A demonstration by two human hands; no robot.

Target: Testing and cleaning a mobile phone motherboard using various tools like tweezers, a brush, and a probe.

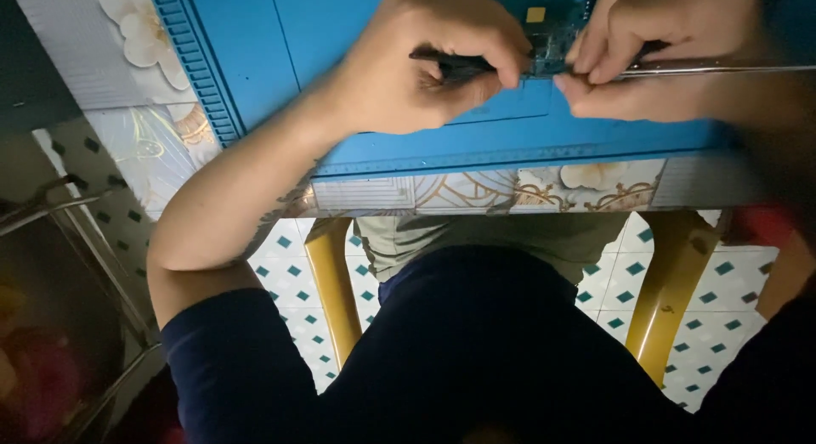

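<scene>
Circuit board (552, 49) lies on the blue mat (357, 36) between both hands. Left hand (425, 66) grips a dark tool (450, 63); right hand (654, 49) pinches metal tweezers (722, 68). Wrists are best braced on the worktop (476, 189), tips moving gently.

No packages, signs or screens are showing in this view. The only label-like thing is a small yellow square tag (535, 15), sitting at about one o'clock near the top edge, on the blue work mat (340, 36). It is lying flat, just above the spot where the two hands are meeting, and its face is too small to tell any marking. Nothing else in view is carrying a label.
</scene>
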